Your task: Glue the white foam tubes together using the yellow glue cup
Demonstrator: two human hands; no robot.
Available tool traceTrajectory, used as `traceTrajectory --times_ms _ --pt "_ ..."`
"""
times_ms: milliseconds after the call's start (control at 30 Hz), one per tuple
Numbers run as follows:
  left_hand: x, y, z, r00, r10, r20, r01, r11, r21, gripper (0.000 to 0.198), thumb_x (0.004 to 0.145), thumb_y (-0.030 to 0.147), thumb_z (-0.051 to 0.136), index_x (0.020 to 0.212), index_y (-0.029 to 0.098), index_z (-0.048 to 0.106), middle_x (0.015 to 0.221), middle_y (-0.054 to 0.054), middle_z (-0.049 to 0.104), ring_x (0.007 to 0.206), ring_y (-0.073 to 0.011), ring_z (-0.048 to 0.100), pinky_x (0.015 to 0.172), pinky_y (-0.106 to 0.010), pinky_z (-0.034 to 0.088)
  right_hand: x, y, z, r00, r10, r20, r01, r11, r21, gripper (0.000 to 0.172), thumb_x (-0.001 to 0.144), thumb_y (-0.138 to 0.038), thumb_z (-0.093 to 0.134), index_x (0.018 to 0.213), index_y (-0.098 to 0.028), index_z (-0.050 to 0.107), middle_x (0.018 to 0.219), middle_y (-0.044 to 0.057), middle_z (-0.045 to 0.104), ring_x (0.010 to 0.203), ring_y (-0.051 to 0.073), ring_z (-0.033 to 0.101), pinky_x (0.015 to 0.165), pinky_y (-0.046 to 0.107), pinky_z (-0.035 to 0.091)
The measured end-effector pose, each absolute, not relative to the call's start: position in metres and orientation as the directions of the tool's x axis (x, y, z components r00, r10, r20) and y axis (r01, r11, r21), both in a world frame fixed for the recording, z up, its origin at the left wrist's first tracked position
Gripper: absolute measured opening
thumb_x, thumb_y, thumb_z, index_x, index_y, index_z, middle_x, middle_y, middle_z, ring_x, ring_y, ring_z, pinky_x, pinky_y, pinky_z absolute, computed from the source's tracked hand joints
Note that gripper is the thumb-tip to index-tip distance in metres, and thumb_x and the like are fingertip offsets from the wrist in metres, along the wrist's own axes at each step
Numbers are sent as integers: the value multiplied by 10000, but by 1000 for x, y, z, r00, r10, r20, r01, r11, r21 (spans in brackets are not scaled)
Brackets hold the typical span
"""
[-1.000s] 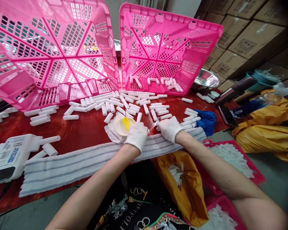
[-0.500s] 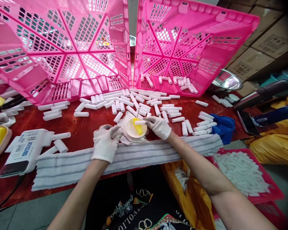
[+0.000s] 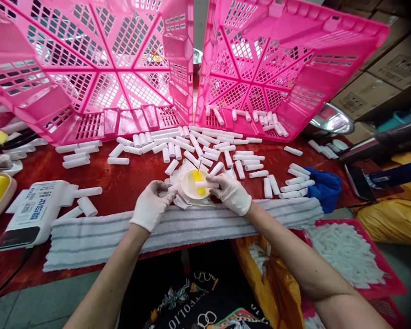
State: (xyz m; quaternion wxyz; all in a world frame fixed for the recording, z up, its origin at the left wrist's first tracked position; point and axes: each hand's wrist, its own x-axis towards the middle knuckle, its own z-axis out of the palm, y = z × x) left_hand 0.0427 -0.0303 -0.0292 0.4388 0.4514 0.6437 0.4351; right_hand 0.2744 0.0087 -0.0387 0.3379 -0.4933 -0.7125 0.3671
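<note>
A white tube (image 3: 202,185) is pinched between the gloved fingers of my right hand (image 3: 233,193), level above a small cream bowl (image 3: 187,188). Inside the bowl lies a yellow sponge-like piece (image 3: 200,191) with a thin stick (image 3: 199,166) standing at it. Crumpled white paper (image 3: 178,197) lies beneath the bowl. Left of the bowl, my gloved left hand (image 3: 152,204) has its fingertips closed together; a pale bit shows at them, too small to name. Many loose white tubes (image 3: 183,145) lie behind the bowl.
Two pink crates (image 3: 116,71) stand on their sides at the back. A striped towel (image 3: 106,242) runs along the table's front edge. To the left sits a white device (image 3: 37,212) with a cable. A blue cloth (image 3: 324,187) and a pink tray (image 3: 393,281) full of white pieces are right.
My right hand has shifted slightly down, with the tube lower over the bowl. My left hand's fingers have drawn in more. The whole view has shifted a little.
</note>
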Motion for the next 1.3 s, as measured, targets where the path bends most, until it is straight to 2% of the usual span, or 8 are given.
traceTrajectory --times_ms 167,533,700,800,933,1067,1167,1300 --pt "44 -31 -34 -173 981 -93 327 146 934 439 680 429 637 995 145 525 994 -75 618 908 -178 595 853 -330 459 270 4 -37 -201 980 2 413 86 -907 298 805 -365 547 1012 -177 650 973 57 673 865 163 627 810 288 498" --pt "52 -42 -21 -82 992 -93 414 118 902 498 771 428 531 1182 145 530 1223 -95 570 1142 -203 514 1023 -335 346 273 -7 -54 -254 948 194 582 310 -752 279 801 -278 559 1056 -193 631 892 55 631 761 136 594 703 258 482" --pt "51 -46 -23 -79 995 -61 476 92 875 486 781 444 509 1166 149 525 1185 -107 586 1100 -215 541 986 -353 380 272 -18 -41 -330 919 215 574 376 -727 152 756 -320 615 780 -187 686 742 30 601 638 111 535 600 234 435" --pt "53 -51 -20 -56 996 -73 461 91 883 491 773 458 516 1149 143 514 1122 -104 615 1025 -215 580 921 -343 429 272 -30 -30 -152 970 192 388 237 -891 259 723 -401 639 855 -180 658 822 40 613 654 108 548 588 227 441" --pt "63 -61 -8 126 989 -76 417 16 909 420 771 445 526 1084 167 557 1043 -62 650 950 -186 605 856 -293 458 272 -38 -15 -86 993 -80 140 -67 -988 416 758 -501 569 975 -148 600 629 -10 556 445 64 443 404 197 339" --pt "70 -70 4 221 975 -19 473 -90 876 394 779 451 518 1056 178 580 1003 -62 658 894 -184 610 804 -281 462 271 -41 -3 -147 978 -148 274 -104 -956 411 795 -515 504 909 -138 623 529 -30 498 414 66 406 386 198 295" --pt "77 -74 8 243 966 -94 545 -55 837 385 811 482 439 932 166 622 838 -61 675 765 -190 617 708 -281 459 272 -51 2 -166 983 84 553 163 -817 353 830 -467 474 778 -159 639 580 1 552 504 86 475 486 212 352" --pt "96 -82 8 134 951 -280 560 161 813 574 877 490 201 591 169 582 539 -51 595 524 -170 555 537 -268 401 275 -70 2 -394 771 501 776 571 -268 431 869 -398 384 522 -180 519 494 29 483 513 124 441 525 266 308"
